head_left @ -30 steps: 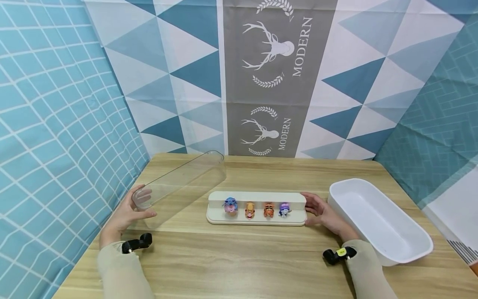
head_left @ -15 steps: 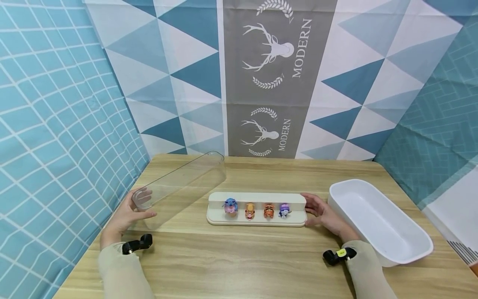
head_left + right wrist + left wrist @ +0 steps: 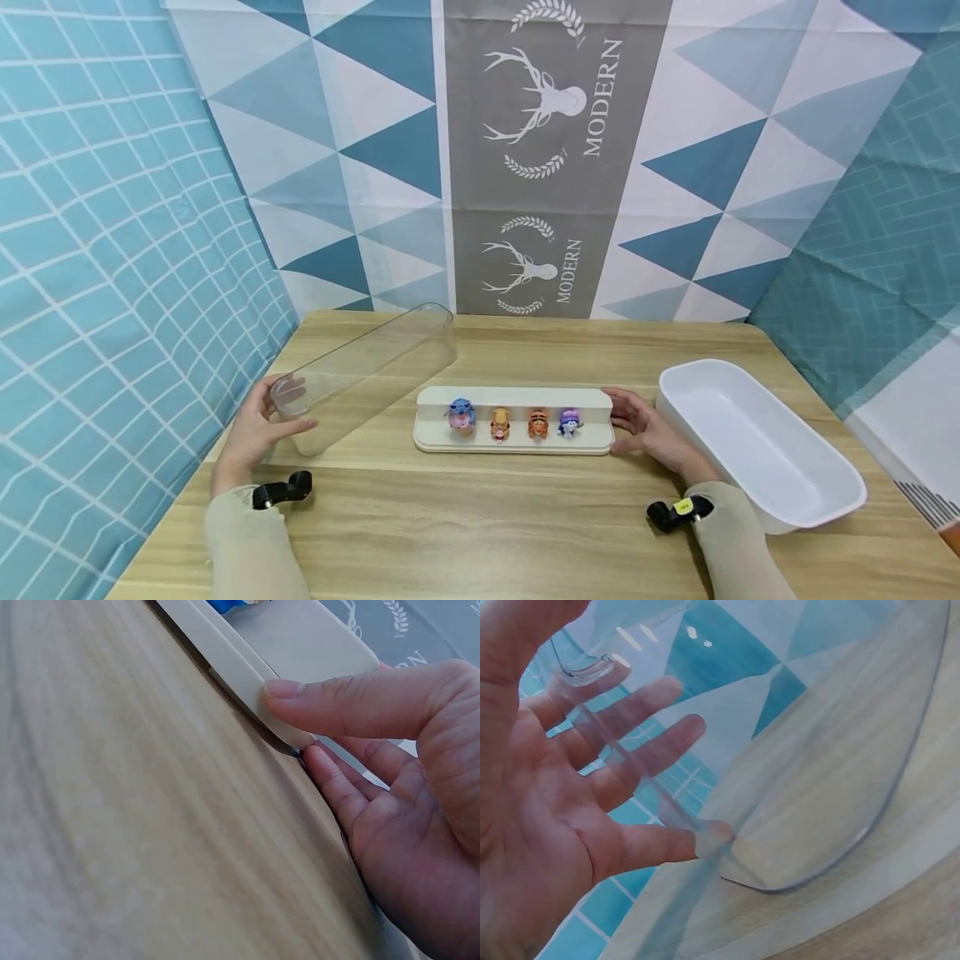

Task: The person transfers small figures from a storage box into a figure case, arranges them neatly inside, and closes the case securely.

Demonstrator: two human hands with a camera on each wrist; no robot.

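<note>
My left hand (image 3: 258,429) is at the near end of a long clear plastic box (image 3: 375,375), thumb on one side and fingers spread on the other. In the left wrist view the fingers (image 3: 652,761) show through the clear wall of the box. My right hand (image 3: 656,433) grips the right end of a cream display stand (image 3: 442,440) that lies on the table. Its thumb (image 3: 337,705) presses the front edge, with the other fingers behind and under the corner. Several small cartoon figures stand in a row on the stand, among them a blue one (image 3: 461,415) and a purple one (image 3: 570,422).
A white rectangular tub (image 3: 765,442) stands on the wooden table (image 3: 480,525), just right of my right forearm. Patterned cloth (image 3: 375,167) hangs behind the table, and blue checked cloth (image 3: 112,250) hangs along its left side.
Both hands keep their places on the clear box and the stand. The left forearm has shifted very slightly to the right, and the head view has drifted a little.
</note>
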